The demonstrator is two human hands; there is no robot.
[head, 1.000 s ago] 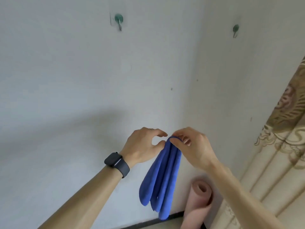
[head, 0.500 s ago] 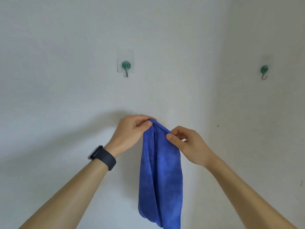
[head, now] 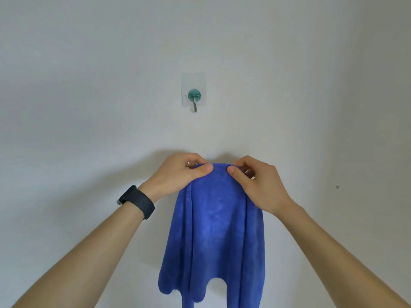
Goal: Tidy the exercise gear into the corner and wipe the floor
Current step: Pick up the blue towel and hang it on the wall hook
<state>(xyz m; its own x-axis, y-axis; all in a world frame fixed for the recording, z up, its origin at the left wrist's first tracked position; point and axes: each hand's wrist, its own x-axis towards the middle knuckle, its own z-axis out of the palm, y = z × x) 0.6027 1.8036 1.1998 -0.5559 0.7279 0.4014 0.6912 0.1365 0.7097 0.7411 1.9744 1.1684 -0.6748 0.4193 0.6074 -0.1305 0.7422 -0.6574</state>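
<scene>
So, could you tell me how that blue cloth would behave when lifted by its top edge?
Probably very floppy: the blue cloth hangs in soft folds below where the left hand and right hand pinch it. Likely light, since fingertip pinches carry it. Its fuzzy surface suggests it won't slip easily.

We log one view, the head-worn wide-angle camera, which looks out from behind both forearms and faces a white wall point(head: 89, 107) almost squarely, pitched only a little downward. It sits close, within arm's reach of the wall. The forearms enter from the two lower corners, the left hand point(head: 178, 172) and right hand point(head: 258, 185) meet at mid-frame, and the blue cloth point(head: 213, 230) they pinch hangs below them past the bottom edge. A green hook point(head: 194, 97) lies above the hands, nearer the left one, and the upper half shows only wall.
</scene>
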